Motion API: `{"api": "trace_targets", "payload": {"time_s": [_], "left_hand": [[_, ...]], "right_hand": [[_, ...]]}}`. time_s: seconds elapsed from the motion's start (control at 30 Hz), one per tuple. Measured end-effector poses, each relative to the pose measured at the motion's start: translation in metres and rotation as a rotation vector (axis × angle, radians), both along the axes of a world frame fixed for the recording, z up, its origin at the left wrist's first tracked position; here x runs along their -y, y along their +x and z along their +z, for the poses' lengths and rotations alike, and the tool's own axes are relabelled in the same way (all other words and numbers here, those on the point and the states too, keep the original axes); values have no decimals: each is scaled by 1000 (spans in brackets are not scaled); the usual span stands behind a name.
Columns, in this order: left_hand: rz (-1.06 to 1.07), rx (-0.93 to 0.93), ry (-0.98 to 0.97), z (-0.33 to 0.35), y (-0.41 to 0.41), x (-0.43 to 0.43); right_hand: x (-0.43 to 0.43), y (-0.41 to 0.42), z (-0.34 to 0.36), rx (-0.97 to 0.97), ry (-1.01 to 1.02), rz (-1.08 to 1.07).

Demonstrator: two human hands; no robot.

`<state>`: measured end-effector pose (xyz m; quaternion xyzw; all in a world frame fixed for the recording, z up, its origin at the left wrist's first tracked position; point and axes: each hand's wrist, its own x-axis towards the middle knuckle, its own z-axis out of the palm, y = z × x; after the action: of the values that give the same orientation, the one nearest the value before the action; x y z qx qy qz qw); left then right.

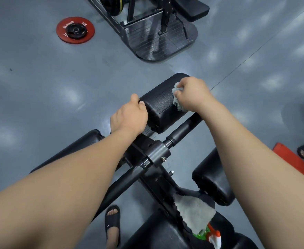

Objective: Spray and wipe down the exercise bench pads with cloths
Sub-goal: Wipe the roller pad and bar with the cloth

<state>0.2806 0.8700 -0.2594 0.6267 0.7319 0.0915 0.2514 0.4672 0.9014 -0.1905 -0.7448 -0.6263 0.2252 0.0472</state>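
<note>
**Q:** Which pad is under the hands?
**A:** The upper roller pad [161, 106], black, mounted at the far end of the bench frame [156, 155]. The left hand [129, 116] grips its near end, with the fingers curled over the edge.

**Q:** Where is the cloth?
**A:** A grey cloth [176, 100] is bunched in the right hand [192, 94]. Fingers and thumb are closed round it, and it is pressed against the pad's right side.

**Q:** Other cleaning items?
**A:** A second cloth [194, 212], also grey, lies draped over the frame nearer the person. It touches the spray bottle [213, 236], whose white-and-orange head shows at the bottom edge.

**Q:** Surroundings?
**A:** A lower pad [212, 178] sits just beside the right forearm. A red weight plate [75, 30] lies flat on the grey floor [39, 87], well apart from the bench. A foot in a black sandal [112, 223] stands left of the frame.
</note>
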Motion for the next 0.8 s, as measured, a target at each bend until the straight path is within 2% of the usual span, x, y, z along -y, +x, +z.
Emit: {"api": "trace_targets", "payload": {"time_s": [0.53,0.63,0.8], "left_hand": [[15,19,-4,2,1,0],[19,10,-17,4,1,0],[10,15,-13,5,1,2]], "right_hand": [[41,-36,-11,-130,3,306],[37,-32,-10,-92,29,347],[15,-10,-6,-1,79,245]]}}
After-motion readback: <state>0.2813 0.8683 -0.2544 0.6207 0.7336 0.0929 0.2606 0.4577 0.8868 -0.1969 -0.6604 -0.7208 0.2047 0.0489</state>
